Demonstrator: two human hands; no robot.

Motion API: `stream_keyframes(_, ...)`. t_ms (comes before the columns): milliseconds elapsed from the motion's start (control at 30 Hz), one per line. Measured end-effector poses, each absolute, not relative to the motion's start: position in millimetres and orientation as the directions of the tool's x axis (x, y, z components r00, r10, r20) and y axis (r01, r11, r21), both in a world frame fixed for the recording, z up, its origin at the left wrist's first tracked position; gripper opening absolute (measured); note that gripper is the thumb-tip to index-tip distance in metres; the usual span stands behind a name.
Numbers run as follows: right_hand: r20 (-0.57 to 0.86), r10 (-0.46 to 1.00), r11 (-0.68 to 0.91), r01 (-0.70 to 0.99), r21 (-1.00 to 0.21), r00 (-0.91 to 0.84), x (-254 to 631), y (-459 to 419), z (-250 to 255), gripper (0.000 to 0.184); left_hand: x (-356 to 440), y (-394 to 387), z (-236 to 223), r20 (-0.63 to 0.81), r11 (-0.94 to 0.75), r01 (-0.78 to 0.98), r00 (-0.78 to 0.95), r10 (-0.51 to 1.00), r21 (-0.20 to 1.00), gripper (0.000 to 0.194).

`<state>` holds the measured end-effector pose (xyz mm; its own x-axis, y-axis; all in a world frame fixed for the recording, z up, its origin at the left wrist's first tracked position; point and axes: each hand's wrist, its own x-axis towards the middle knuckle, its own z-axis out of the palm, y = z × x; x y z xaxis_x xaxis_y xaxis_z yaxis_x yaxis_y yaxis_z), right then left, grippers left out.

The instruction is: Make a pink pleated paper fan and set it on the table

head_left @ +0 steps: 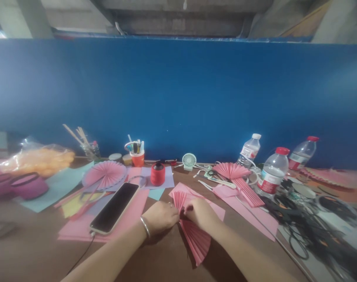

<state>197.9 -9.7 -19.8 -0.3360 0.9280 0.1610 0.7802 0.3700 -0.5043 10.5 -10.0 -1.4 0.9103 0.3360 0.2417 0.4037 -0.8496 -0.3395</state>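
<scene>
A pleated pink paper fan (196,239) lies between my hands, pinched narrow at its middle and spread at both ends. My left hand (162,216), with a ring and a silver bangle, is closed on the narrow middle from the left. From the right, my right hand (200,213) has its fingers curled together at the same spot. Whether the right fingers hold the paper or something thin there is hidden. Under the fan's far end lies a flat pink paper sheet (216,207).
Left are a phone (115,207) on pink sheets, a round paper fan (104,175) and a red spool (158,175). A small fan (189,160) stands behind. Right are folded pink paper (247,192), a water bottle (272,172) and tangled cables (296,219).
</scene>
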Motion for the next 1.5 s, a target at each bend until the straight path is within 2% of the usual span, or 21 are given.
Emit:
stream_keyframes(200,0.232,0.866,0.498,0.729,-0.47,-0.442,194.8,-5.7,-18.2,0.018,10.4,-8.7,-4.5,0.219,-0.858,0.399,0.914,0.342,-0.325,0.018)
stream_keyframes(400,0.271,0.727,0.687,0.667,-0.289,-0.631,205.4,-6.2,-6.5,0.01,11.2,-9.1,-4.4,0.165,-0.857,0.406,0.913,0.372,-0.318,0.014)
stream_keyframes(467,0.236,0.742,0.668,0.667,-0.329,-0.627,210.7,-6.5,-1.9,0.01,12.1,-9.3,-3.9,0.157,-0.861,0.403,0.915,0.371,-0.311,0.012)
stream_keyframes(667,0.071,0.807,0.506,0.625,-0.595,-0.586,221.4,-2.7,11.3,0.012,12.8,-8.7,-4.8,0.16,-0.86,0.41,0.912,0.378,-0.303,0.01)
stream_keyframes(867,0.136,0.865,0.388,0.472,-0.792,-0.484,215.6,2.5,11.2,0.008,13.8,-11.0,2.0,0.144,-0.86,0.434,0.901,0.41,-0.269,0.011)
stream_keyframes(1000,0.216,0.884,0.346,0.271,-0.898,-0.414,203.6,-0.7,4.0,0.009,19.6,-17.7,9.4,0.162,-0.842,0.535,0.838,0.52,-0.067,0.019)
stream_keyframes(1167,0.261,0.928,0.294,0.09,-0.952,-0.266,190.2,-8.5,-8.4,0.01,28.2,-18.2,-0.2,0.211,-0.635,0.684,0.604,0.769,0.358,0.02)
stream_keyframes(1367,0.279,0.924,0.302,0.053,-0.952,-0.262,184.5,-15.7,-10.2,0.012,30.9,-13.7,-10.1,0.187,-0.46,0.649,0.446,0.875,0.606,0.012)
stream_keyframes(1500,0.285,0.925,0.309,0.062,-0.949,-0.252,184.1,-17.8,-5.5,0.009,32.6,-15.3,-8.7,0.152,-0.436,0.595,0.466,0.871,0.675,0.015)
